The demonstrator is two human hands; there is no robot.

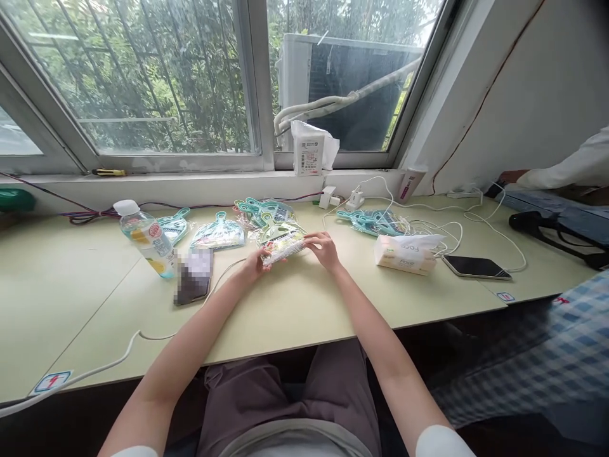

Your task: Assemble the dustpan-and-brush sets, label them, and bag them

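My left hand (pixel 253 266) grips the left end of a small dustpan-and-brush set (pixel 284 245) in clear plastic wrap. Pale green, with a looped handle pointing away from me, it is tilted just above the table. My right hand (pixel 326 251) pinches the wrap at its right end, thumb and fingers together. Right behind it lie more wrapped teal sets (pixel 259 208), partly covered by the held one. To the left rest another wrapped set (pixel 219 235) and a further teal one (pixel 175 225) behind the bottle.
A drink bottle (pixel 147 238) and a phone (pixel 194 277) stand left of my hands. On the right are wrapped teal sets (pixel 371 222), a tissue pack (pixel 405 255), white cables (pixel 450 231) and a dark phone (pixel 477 267). Another person's sleeve (pixel 578 168) shows at far right.
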